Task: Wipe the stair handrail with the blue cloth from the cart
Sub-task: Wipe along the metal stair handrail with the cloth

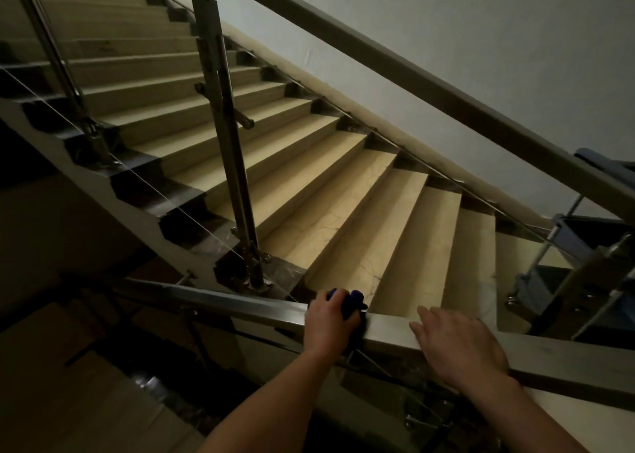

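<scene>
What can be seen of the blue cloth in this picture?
The blue cloth is dark blue, bunched up and mostly hidden in the grip of the left hand. Only small folds show past the fingers. It is pressed on the top of the metal handrail. The right hand lies flat on the same rail, apart from the cloth.

Blue cloth point(350, 303) bunched atop the metal handrail point(240, 303).

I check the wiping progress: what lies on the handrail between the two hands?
In the head view, only bare handrail lies between the left hand, which clutches the blue cloth, and the right hand.
</scene>
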